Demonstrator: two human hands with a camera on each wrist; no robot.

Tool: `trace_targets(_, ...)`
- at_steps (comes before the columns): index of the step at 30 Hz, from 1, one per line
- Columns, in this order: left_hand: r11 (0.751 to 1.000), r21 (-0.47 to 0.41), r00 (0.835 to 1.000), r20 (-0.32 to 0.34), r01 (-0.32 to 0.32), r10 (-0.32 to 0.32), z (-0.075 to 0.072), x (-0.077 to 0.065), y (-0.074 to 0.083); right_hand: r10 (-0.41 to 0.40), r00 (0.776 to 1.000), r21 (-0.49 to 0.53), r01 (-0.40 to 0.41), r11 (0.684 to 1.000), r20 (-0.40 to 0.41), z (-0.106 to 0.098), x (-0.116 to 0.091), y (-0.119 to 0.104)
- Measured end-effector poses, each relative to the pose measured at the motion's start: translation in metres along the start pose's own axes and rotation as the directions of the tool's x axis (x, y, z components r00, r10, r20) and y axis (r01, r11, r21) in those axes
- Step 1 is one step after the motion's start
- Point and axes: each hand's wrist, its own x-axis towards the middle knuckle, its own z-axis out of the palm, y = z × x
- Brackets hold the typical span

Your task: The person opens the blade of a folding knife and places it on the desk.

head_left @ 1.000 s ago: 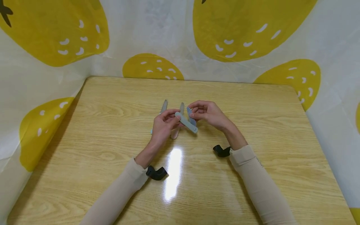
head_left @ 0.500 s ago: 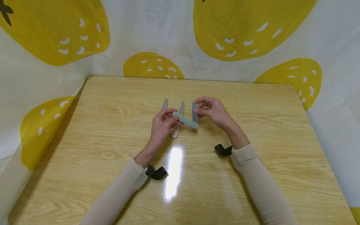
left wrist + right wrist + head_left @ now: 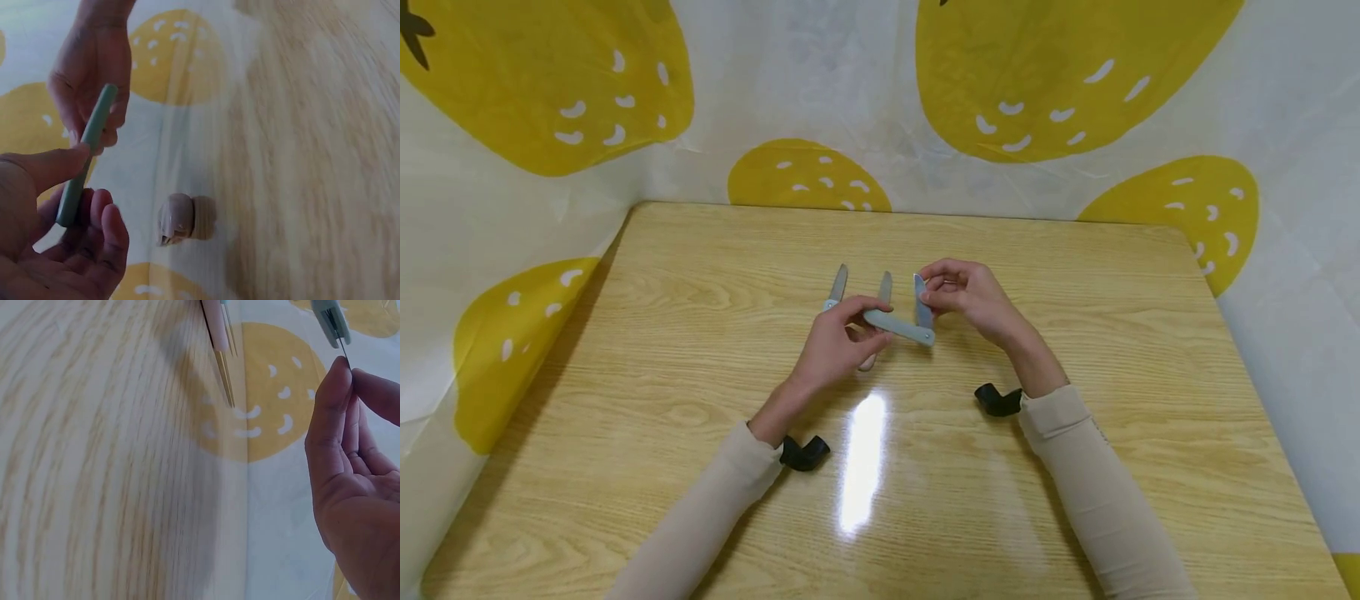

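Note:
A folding knife (image 3: 904, 327) with a pale green handle is held up between my hands, its blade (image 3: 922, 305) swung out at a steep angle. My left hand (image 3: 835, 346) has its thumb and curled fingers around the handle's free end; in the left wrist view the thumb tip lies against the green handle (image 3: 94, 132). Thumb and fingers of my right hand (image 3: 973, 296) pinch the blade near its tip, seen edge-on in the right wrist view. Behind the left hand are a pink-handled knife (image 3: 886, 286) and a light-blue-handled knife (image 3: 837, 286), both unfolded and partly hidden.
The wooden table (image 3: 1112, 333) reaches back to a white curtain (image 3: 820, 67) printed with yellow fruit. Black curved pieces (image 3: 805, 454) stick out at both sleeve cuffs. A bright light reflection (image 3: 862, 462) lies on the front of the table.
The right hand has moved right and slightly back with the blade, widening its angle to the handle. The left thumb has slid off the handle's upper face to below it, and the left wrist has shifted left.

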Motion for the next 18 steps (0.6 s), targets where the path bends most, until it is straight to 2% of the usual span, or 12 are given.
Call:
trace_targets(3, 0.995, 0.078, 0.998, 0.011, -0.068, 0.067, -0.0004, -0.0001, -0.0006, 0.001, 1.0, -0.011, -0.001, 1.0, 0.013, -0.0011, -0.0007, 0.0005)
trace_targets(7, 0.988, 0.113, 0.994, -0.011, -0.103, 0.104, -0.0004, 0.0006, -0.001, 0.006, 1.0, -0.008, -0.006, 1.0, 0.016, -0.0024, -0.001, 0.0005)
trace_targets(18, 0.985, 0.119, 0.985, -0.105, -0.122, 0.134, -0.0002, -0.0023, -0.0058, -0.027, 0.997, 0.1, 0.035, 0.994, -0.077, -0.0045, 0.0005, 0.0057)
